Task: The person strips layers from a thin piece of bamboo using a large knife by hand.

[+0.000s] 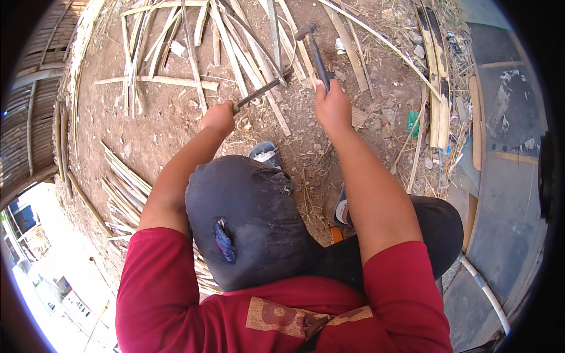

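Note:
My left hand [218, 119] is closed around the handle of a narrow, dark-bladed tool [259, 95], either a knife or a chisel; I cannot tell which. Its blade slants up to the right, with the tip by the ends of several bamboo strips [235, 50]. In my right hand [333, 106] is a hammer [318, 59], gripped low on its dark handle. The hammer's head is raised up and to the left, apart from the blade. Whether the blade touches a strip is not plain from here.
More strips lie in a pile [126, 182] at the left, beside a slatted bamboo wall [20, 112]. Long split pieces [436, 88] lie at the right, near grey sheets [506, 194] and a pale pipe [485, 289]. My bent knees [253, 206] are below my hands.

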{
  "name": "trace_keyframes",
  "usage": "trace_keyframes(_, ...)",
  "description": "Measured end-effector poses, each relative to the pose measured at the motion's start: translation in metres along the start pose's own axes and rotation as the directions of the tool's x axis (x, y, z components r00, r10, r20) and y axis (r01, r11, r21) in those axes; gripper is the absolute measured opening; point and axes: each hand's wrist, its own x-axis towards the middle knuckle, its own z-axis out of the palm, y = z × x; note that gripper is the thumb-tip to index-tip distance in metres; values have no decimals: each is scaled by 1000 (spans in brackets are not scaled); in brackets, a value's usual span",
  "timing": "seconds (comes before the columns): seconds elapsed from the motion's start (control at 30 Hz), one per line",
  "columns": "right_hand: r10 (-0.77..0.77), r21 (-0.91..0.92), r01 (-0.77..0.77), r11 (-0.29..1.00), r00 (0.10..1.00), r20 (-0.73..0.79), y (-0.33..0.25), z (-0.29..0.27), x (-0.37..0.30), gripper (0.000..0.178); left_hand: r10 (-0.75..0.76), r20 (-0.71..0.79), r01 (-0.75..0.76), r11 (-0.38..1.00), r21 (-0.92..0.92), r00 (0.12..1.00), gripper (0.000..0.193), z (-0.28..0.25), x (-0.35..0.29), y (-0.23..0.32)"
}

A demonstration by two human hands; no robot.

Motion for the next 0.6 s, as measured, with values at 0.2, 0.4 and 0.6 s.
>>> trace_keyframes(0.2, 45, 129, -45, 991, 999, 0, 15, 13, 1, 45, -15, -2, 16, 997, 72, 1000, 22, -13, 0, 5)
trace_keyframes(0.4, 227, 196, -206, 959, 970, -88, 39, 9, 1, 48, -1, -24, 1, 1000, -11, 1000, 23, -16, -15, -5)
trace_keyframes(0.6, 432, 282, -388, 877, 894, -115, 59, 5, 4, 52, 17, -13, -17, 1000, 27, 1000, 24, -24, -37, -11)
